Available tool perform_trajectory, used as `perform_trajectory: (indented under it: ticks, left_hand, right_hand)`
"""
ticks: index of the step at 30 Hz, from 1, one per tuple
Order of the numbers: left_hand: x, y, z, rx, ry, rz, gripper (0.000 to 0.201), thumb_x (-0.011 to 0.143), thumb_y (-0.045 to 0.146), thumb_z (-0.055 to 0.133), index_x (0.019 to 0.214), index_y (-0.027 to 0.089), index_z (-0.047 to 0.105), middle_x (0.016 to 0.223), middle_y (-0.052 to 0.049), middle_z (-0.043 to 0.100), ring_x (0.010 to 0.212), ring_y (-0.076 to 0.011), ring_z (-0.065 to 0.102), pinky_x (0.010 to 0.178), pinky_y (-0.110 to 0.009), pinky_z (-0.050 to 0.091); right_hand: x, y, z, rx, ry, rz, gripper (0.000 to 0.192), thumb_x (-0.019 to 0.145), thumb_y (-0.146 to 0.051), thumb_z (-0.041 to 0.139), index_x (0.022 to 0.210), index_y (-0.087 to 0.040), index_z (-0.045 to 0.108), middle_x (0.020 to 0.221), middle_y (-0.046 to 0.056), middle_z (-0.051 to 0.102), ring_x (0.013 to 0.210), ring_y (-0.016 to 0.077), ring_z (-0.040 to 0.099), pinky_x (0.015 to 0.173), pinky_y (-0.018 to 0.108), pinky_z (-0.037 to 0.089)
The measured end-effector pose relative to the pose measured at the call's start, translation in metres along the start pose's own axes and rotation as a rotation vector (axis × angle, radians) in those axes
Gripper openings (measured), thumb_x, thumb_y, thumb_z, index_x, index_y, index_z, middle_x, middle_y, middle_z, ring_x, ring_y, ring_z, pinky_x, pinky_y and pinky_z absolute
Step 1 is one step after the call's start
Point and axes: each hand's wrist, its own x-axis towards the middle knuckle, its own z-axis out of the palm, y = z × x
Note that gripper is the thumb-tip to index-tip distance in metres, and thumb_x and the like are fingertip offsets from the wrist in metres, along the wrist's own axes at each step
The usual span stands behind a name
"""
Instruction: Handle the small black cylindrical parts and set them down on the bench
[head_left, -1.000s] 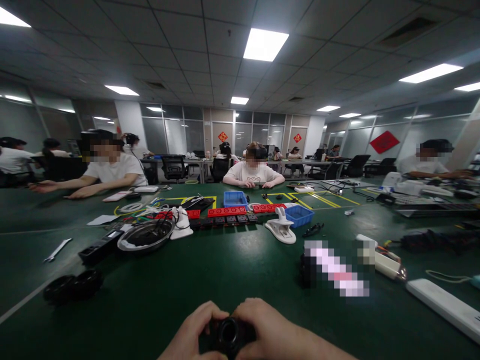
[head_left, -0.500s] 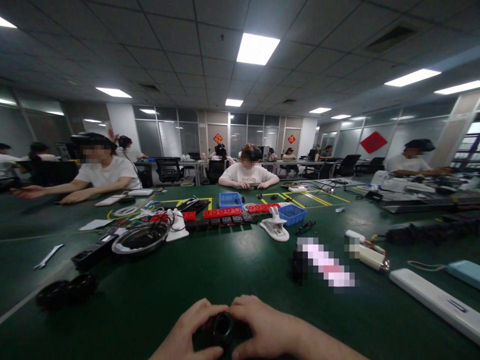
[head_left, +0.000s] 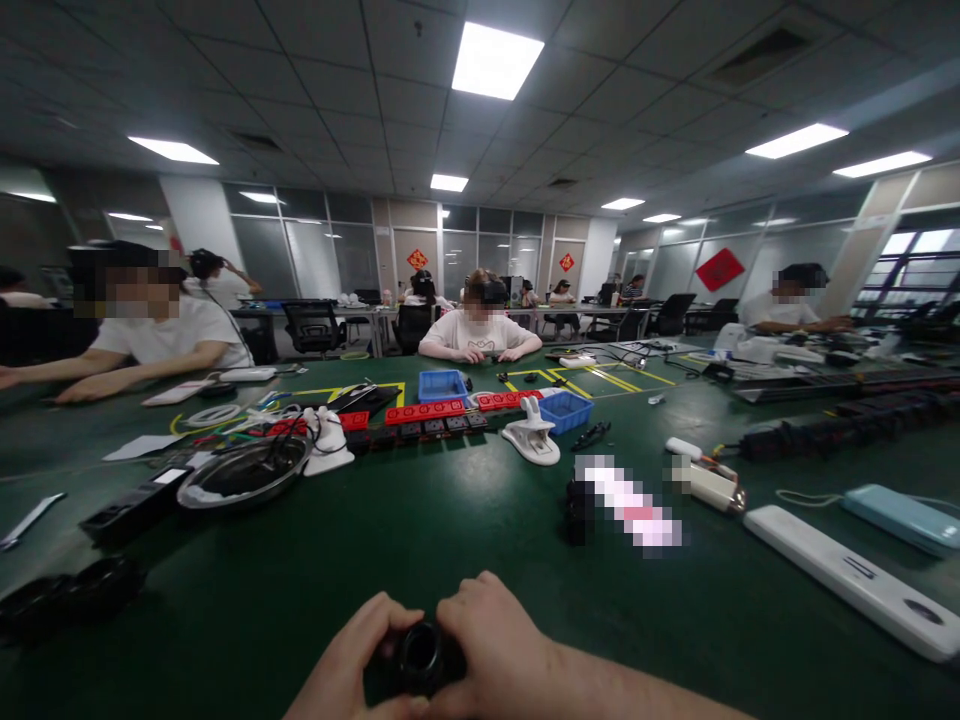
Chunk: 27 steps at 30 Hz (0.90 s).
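Head view: both hands meet at the worktop's point(head_left: 225, 620) near edge.
Left hand point(head_left: 352, 660): fingers clenched on black ring part point(head_left: 420, 655).
Right hand point(head_left: 495, 650): fingers clasp it too.
Progress: part in hand, nothing visibly assembled yet.

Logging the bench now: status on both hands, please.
Left hand and right hand both gripping small black ring part. Held low over green table. Nothing between them.
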Motion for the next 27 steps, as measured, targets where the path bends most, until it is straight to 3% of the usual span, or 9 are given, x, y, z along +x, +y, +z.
perform_trajectory:
  ticks: [4, 7, 10, 15, 19, 22, 27]
  left_hand:
    - [0.001, -0.002, 0.000, 0.015, 0.031, 0.011, 0.034, 0.063, 0.022, 0.063, 0.096, 0.024, 0.054, 0.083, 0.001, 0.052, 0.076, -0.0179, 0.048, 0.067, -0.026, 0.040]
    - [0.001, -0.007, -0.001, 0.024, -0.001, 0.087, 0.039, 0.066, 0.029, 0.062, 0.104, 0.026, 0.052, 0.084, 0.000, 0.052, 0.075, -0.0176, 0.048, 0.066, -0.026, 0.040]
    - [0.001, -0.011, -0.004, 0.029, -0.028, 0.132, 0.046, 0.067, 0.028, 0.061, 0.112, 0.028, 0.048, 0.085, -0.001, 0.051, 0.075, -0.0173, 0.048, 0.066, -0.026, 0.040]
    - [0.002, -0.004, -0.007, 0.020, -0.046, 0.111, 0.044, 0.065, 0.024, 0.062, 0.107, 0.028, 0.051, 0.087, 0.000, 0.051, 0.077, -0.0171, 0.048, 0.067, -0.026, 0.039]
    - [0.001, 0.004, -0.006, 0.048, -0.034, 0.051, 0.040, 0.063, 0.023, 0.065, 0.101, 0.026, 0.054, 0.085, 0.000, 0.052, 0.076, -0.0170, 0.048, 0.066, -0.025, 0.039]
    - [-0.001, 0.006, -0.003, 0.095, 0.042, 0.006, 0.036, 0.060, 0.022, 0.066, 0.095, 0.023, 0.056, 0.082, 0.000, 0.051, 0.075, -0.0170, 0.047, 0.065, -0.025, 0.038]
    - [-0.002, -0.002, -0.004, 0.080, 0.028, 0.096, 0.044, 0.063, 0.025, 0.065, 0.105, 0.026, 0.052, 0.084, 0.000, 0.053, 0.075, -0.0168, 0.049, 0.066, -0.026, 0.039]
  right_hand:
    - [0.000, 0.001, 0.001, 0.008, 0.051, 0.020, 0.061, 0.052, -0.071, 0.052, 0.075, -0.015, 0.054, 0.075, 0.005, 0.057, 0.070, 0.0207, 0.050, 0.070, 0.036, 0.035]
    - [-0.004, 0.007, -0.006, 0.156, 0.038, -0.052, 0.064, 0.054, -0.068, 0.055, 0.094, -0.018, 0.052, 0.088, 0.005, 0.055, 0.078, 0.0204, 0.049, 0.071, 0.033, 0.036]
    - [-0.005, 0.014, -0.015, 0.278, -0.045, -0.173, 0.056, 0.063, -0.056, 0.058, 0.106, -0.021, 0.048, 0.093, 0.003, 0.053, 0.083, 0.0180, 0.047, 0.072, 0.029, 0.035]
    - [-0.001, 0.021, -0.020, 0.293, -0.127, -0.249, 0.032, 0.071, -0.041, 0.058, 0.094, -0.019, 0.054, 0.079, -0.001, 0.053, 0.075, 0.0132, 0.047, 0.067, 0.023, 0.035]
    - [0.001, 0.015, -0.012, 0.258, -0.086, -0.112, 0.040, 0.063, -0.052, 0.060, 0.083, -0.018, 0.055, 0.075, -0.002, 0.053, 0.067, 0.0125, 0.046, 0.059, 0.022, 0.033]
    - [0.000, 0.007, -0.005, 0.140, -0.010, 0.016, 0.053, 0.053, -0.063, 0.060, 0.079, -0.017, 0.054, 0.075, 0.001, 0.054, 0.068, 0.0159, 0.047, 0.063, 0.027, 0.034]
    - [-0.005, 0.004, -0.010, 0.222, -0.011, -0.045, 0.056, 0.055, -0.056, 0.064, 0.096, -0.020, 0.052, 0.091, 0.003, 0.055, 0.081, 0.0197, 0.048, 0.072, 0.031, 0.035]
